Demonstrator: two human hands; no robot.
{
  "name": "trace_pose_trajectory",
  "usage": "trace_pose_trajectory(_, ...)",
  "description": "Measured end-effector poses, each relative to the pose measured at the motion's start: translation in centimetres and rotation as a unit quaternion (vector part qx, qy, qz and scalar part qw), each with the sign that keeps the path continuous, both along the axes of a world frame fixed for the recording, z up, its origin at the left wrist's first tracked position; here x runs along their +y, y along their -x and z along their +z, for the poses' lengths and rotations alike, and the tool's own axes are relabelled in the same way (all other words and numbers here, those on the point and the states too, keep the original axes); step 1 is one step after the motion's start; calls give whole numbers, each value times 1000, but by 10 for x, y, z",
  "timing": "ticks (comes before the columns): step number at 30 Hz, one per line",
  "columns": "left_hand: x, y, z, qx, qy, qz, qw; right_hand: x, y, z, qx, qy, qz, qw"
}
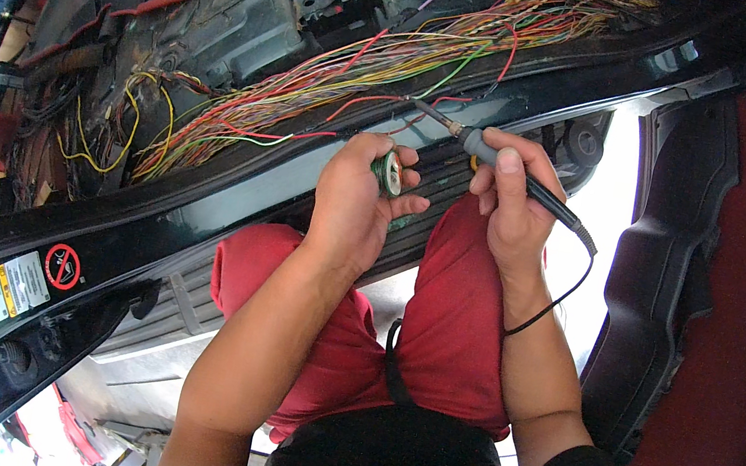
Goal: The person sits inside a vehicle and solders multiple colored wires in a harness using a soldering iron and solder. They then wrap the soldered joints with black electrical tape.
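Observation:
In my right hand is a soldering iron with a grey grip and a black cord hanging from its rear. Its tip meets or lies very close to the end of a red wire above the door sill. My left hand holds a small round spool with a green rim, probably of solder, between thumb and fingers. Just past its fingertips, another red wire crosses the sill edge. Behind both hands runs a thick bundle of multicoloured wires on the car floor.
The metal door sill slants across the view, with warning labels at its left end. A ribbed running board lies below it. To the right stands an open car door. Loose yellow wires loop at left.

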State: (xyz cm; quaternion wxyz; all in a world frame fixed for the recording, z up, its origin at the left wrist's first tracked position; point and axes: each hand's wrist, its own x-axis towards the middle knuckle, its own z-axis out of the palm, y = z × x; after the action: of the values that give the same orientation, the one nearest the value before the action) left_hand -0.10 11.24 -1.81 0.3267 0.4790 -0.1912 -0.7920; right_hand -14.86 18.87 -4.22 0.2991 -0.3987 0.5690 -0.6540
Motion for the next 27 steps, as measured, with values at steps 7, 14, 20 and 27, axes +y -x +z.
trace_pose_trajectory(7, -1, -2, -5, -36, 44, -16, 998, -1, 0, -1, 9, 10, 1, 1000)
trace_pose_trajectory(14, 0, -2, -1, -43, 42, -12, 998, 0, 0, 0, 11, 0, 1, 1000)
trace_pose_trajectory(20, -8, 3, 0, -46, 40, -12, 998, -1, -1, 2, -21, 1, -9, 1000)
trace_pose_trajectory(27, -15, 5, 0, -55, 32, -18, 998, -2, -2, 2, -26, 9, -12, 1000)
